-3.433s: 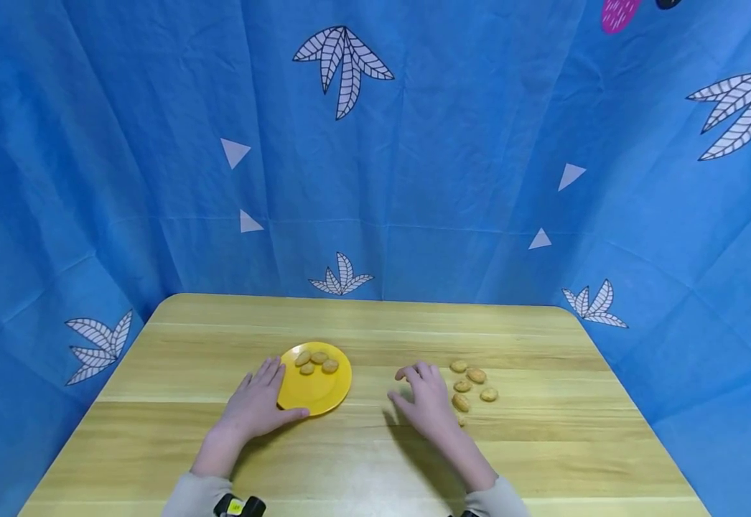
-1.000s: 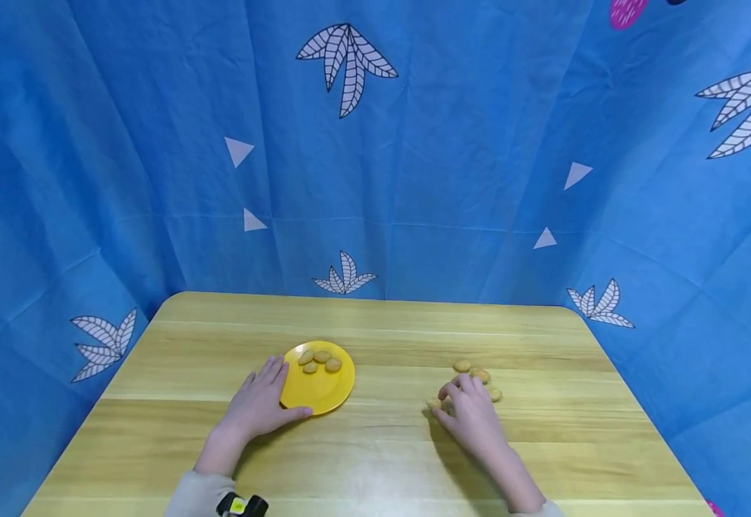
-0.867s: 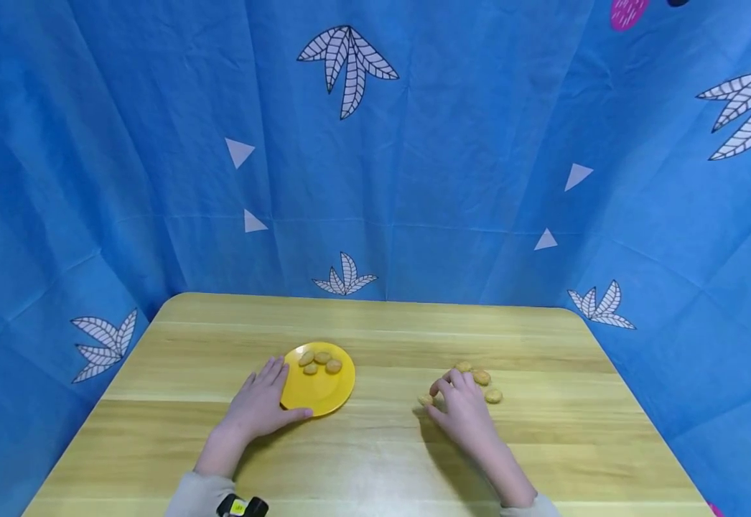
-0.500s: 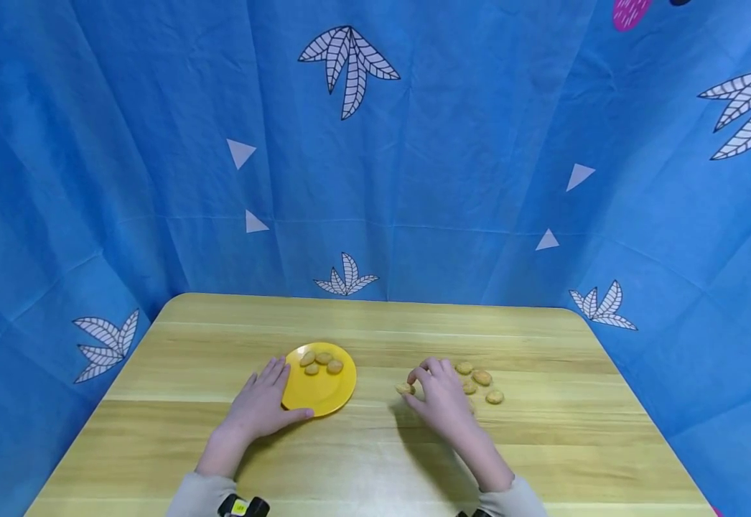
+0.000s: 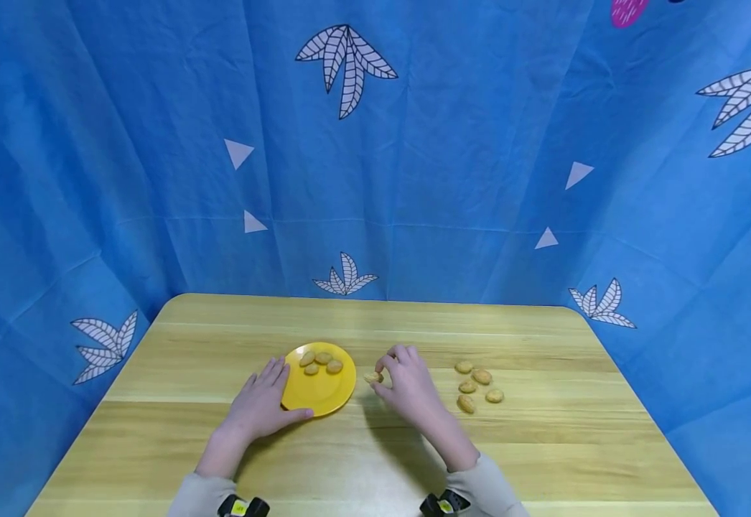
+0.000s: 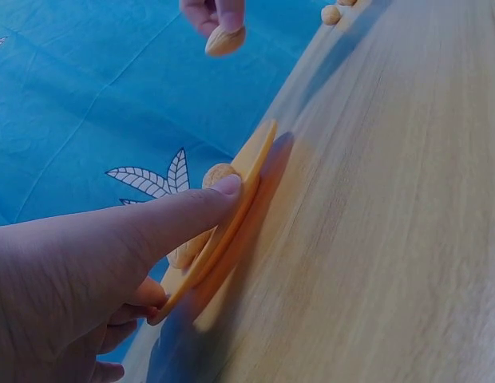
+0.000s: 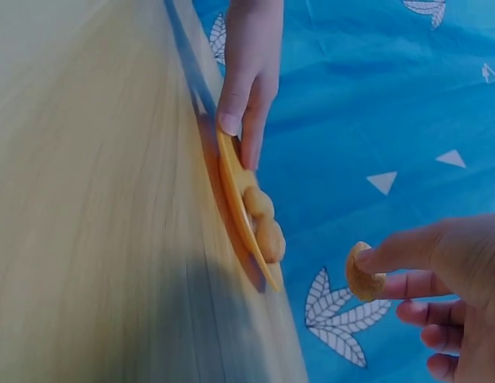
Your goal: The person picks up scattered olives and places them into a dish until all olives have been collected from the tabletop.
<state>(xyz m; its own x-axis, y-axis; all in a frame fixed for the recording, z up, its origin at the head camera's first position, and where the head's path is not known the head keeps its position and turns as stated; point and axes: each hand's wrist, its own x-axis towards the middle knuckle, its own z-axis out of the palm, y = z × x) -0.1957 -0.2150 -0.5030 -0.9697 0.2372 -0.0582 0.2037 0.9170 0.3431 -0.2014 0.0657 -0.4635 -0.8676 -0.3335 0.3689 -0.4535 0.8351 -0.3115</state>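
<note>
In the head view, a yellow plate [image 5: 319, 396] on the table carries several tan oval nuts [image 5: 323, 357]. My left hand [image 5: 255, 407] rests against the plate's left rim, fingers straight and thumb spread; the left wrist view has the thumb lying on the rim. Just right of the plate, my right hand [image 5: 409, 385] pinches one almond-shaped nut [image 7: 364, 275] between thumb and forefinger. The left wrist view also catches this nut [image 6: 225, 41], raised above the table. Palm and lower fingers of the left hand are partly hidden.
Several loose nuts [image 5: 467, 386] lie on the wooden table [image 5: 556, 431] to the right of my right hand. A blue patterned cloth [image 5: 466, 143] hangs behind the table and along its sides.
From among the loose nuts, my right hand has taken one in a pinch and carried it left, close to the plate. My left hand has stayed at the plate's rim.
</note>
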